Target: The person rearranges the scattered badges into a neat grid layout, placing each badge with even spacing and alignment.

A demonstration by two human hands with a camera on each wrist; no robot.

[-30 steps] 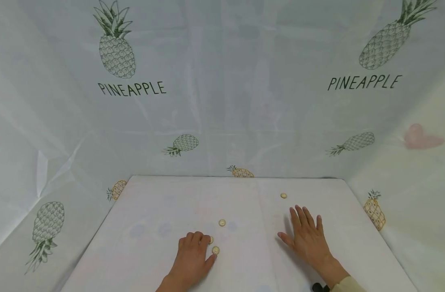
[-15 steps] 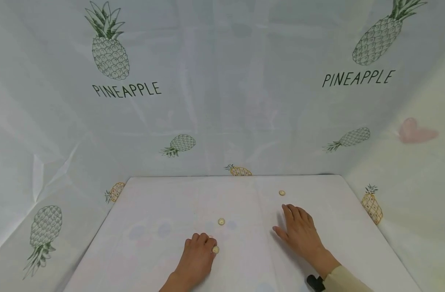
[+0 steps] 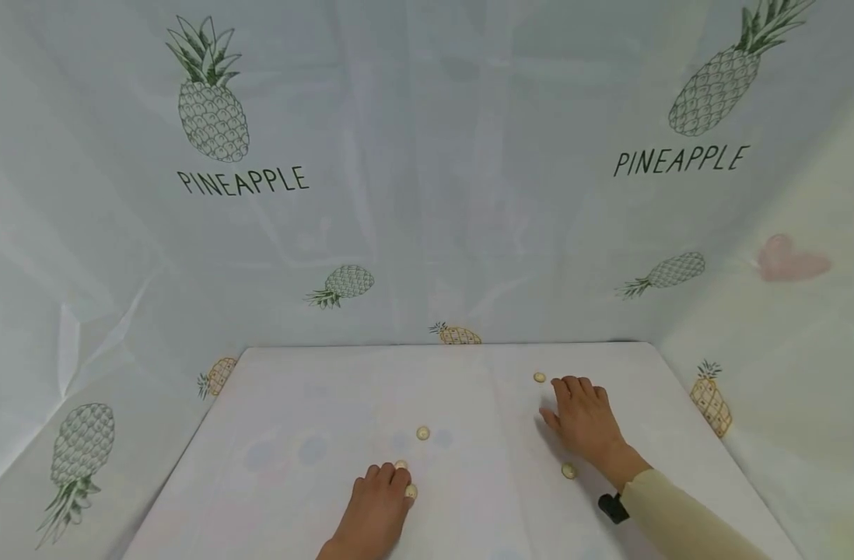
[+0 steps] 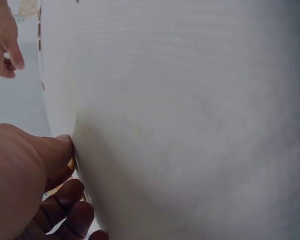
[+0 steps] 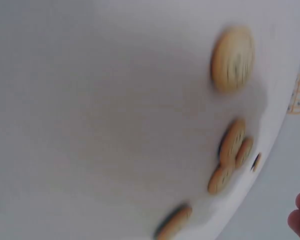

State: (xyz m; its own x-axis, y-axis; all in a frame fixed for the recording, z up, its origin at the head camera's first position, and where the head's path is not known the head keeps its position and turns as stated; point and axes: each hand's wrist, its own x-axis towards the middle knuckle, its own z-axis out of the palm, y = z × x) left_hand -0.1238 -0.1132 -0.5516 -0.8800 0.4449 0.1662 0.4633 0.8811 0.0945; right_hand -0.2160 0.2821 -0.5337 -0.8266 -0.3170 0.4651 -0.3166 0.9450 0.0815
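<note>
In the head view my left hand [image 3: 374, 505] rests low on the table, its fingers curled. It pinches a round tan disc with dark markings [image 3: 411, 491] between thumb and index finger; the left wrist view shows only a tan edge [image 4: 71, 163] there. A second disc [image 3: 401, 464] shows just beyond the index finger, and a third disc [image 3: 423, 432] lies farther forward. Over the right part of the table my right hand [image 3: 586, 420] hovers with fingers loosely bent, holding nothing visible. A disc [image 3: 540, 377] lies just left of its fingertips, another disc [image 3: 569, 470] below its wrist.
A white-covered table [image 3: 294, 404] has a sheet printed with pineapples [image 3: 427, 194] hanging behind and at both sides. Several discs [image 5: 234, 59] lie spread out in the right wrist view. A black object [image 3: 613, 507] sits at my right cuff.
My right hand has moved forward, its fingers bending, and a disc now shows below its wrist. My left thumb and index finger have come together on the near disc.
</note>
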